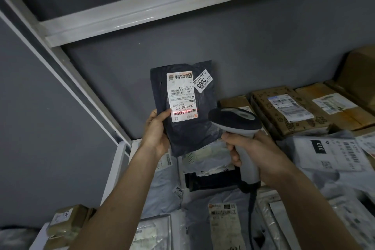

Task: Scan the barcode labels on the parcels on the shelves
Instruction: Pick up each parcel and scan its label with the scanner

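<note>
Two bare forearms reached up from the bottom edge of the head view. On the left side, the left hand (155,132) gripped a dark plastic mailer (186,107) by its lower left edge, thumb curled over the front and touching the corner of the white shipping label (182,96); the other fingers were hidden behind the bag. It held the mailer upright, clear of the pile, in front of the grey back wall (253,50). A red scan line lay across the barcode near the label's lower end, just beside the thumb. The label's print read upside down, and a smaller white sticker (202,81) marked 2003 sat tilted at the mailer's upper right.

At the right, the right hand (253,152) was wrapped around the pale handle of a handheld scanner (235,119) — fingers closed tight round the grip — with the scanner's dark head pointed toward the label and near the mailer's right edge, though not touching it. A dark cable (252,209) hung from the handle's base.

Below both hands, grey and white poly parcels (324,158) lay overlapping on the shelf, several with labels face up. Brown cardboard boxes (284,111) were lined along the back right, labels on top. A white metal shelf frame (125,20) ran overhead and down the left side. One small taped brown parcel (67,221) sat at the lower left.
</note>
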